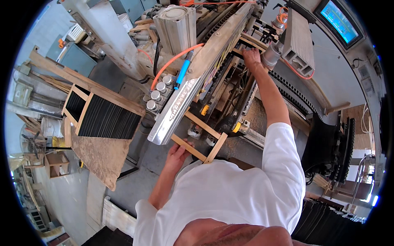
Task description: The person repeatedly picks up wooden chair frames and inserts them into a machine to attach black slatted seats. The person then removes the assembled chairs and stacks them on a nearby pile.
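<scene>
A light wooden frame (pixel 216 148) juts toward me from under the long metal beam of a machine, its near crosspiece close to my shirt. My left hand (pixel 177 154) is closed round the frame's left rail, fingers partly hidden beneath the wood. At the machine's far end, my right hand (pixel 251 58) reaches in with curled fingers on a second set of wooden pieces (pixel 252 41). A metal cylinder (pixel 271 55) stands just right of that hand. The beam hides how the near frame runs on into the machine.
The metal beam (pixel 176 108) slants overhead between my arms, with a blue tube (pixel 183 74) and an orange hose beside it. A stack of black-slatted frames (pixel 108 117) leans on a board at left. Black cable chain (pixel 293 92) lies right; a lit screen (pixel 339 21) hangs upper right.
</scene>
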The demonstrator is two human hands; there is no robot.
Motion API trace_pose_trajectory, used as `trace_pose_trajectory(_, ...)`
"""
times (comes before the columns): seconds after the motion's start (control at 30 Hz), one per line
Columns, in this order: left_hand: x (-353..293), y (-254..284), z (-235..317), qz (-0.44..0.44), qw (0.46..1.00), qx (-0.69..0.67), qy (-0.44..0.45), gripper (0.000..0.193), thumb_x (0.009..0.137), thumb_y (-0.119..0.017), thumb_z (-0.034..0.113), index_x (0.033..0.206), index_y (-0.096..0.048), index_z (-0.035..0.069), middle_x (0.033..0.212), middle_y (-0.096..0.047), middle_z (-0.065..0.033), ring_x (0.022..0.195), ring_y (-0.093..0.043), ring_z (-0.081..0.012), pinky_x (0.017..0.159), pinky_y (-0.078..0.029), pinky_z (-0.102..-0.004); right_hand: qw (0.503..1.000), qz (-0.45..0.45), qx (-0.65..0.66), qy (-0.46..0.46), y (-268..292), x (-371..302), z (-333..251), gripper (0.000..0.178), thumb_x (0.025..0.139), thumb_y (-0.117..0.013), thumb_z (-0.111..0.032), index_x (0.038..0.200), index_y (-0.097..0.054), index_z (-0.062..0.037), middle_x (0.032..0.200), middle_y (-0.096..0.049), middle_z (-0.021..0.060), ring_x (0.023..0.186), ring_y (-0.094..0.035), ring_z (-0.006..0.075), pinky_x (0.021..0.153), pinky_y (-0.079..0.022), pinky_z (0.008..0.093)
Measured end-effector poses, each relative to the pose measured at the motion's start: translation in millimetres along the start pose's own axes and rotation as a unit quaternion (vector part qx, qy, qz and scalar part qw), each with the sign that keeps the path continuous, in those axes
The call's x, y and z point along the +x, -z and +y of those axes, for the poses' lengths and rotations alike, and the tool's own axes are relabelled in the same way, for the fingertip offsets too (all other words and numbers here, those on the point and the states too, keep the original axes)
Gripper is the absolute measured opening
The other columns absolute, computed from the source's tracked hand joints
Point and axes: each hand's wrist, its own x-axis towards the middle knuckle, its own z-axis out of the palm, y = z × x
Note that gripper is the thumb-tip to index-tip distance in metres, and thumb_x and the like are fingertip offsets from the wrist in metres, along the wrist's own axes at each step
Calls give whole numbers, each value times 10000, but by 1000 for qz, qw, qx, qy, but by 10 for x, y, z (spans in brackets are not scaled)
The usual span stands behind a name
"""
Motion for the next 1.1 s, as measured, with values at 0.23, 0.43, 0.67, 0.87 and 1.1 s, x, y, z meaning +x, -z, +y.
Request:
trace_pose_trajectory(0.23,10,79,-162,60,998,-19,-9,335,970,-558,206,1246,-508,23,1169,-601,-99,1130,-578,-257,992,-456,-412,998,-11,61,10,-266,369,331,201,805,-583,-48,995,-637,-89,949,-692,138,998,-641,322,877,-434,459)
trace_pose_trajectory(0.43,123,29,-403,84,995,-46,-1,324,972,-561,209,1244,-510,39,1162,-617,-92,1121,-578,-219,992,-450,-422,989,-15,141,31,-195,391,378,186,788,-598,-55,967,-650,-49,969,-686,163,970,-654,343,817,-496,473)
trace_pose_trajectory(0.67,266,-155,-579,97,994,-40,8,296,980,-549,208,1222,-526,40,1156,-624,-82,1103,-591,-197,946,-480,-394,984,8,171,57,-344,454,460,188,762,-596,-67,947,-619,-36,896,-668,185,898,-642,392,714,-500,507)
trace_pose_trajectory(0.87,345,-308,-682,100,995,-23,2,280,989,-532,208,1215,-538,43,1142,-636,-88,1072,-612,-202,920,-502,-383,989,-28,128,73,-309,538,434,121,767,-638,-72,882,-676,-62,907,-676,163,870,-654,372,712,-532,488)
trace_pose_trajectory(1.1,167,-353,-764,130,991,-26,-26,312,991,-526,224,1225,-514,17,1174,-609,-90,1100,-593,-220,949,-492,-390,991,-116,74,3,-288,624,379,191,753,-763,-112,933,-701,-92,912,-687,105,862,-660,346,725,-531,509)
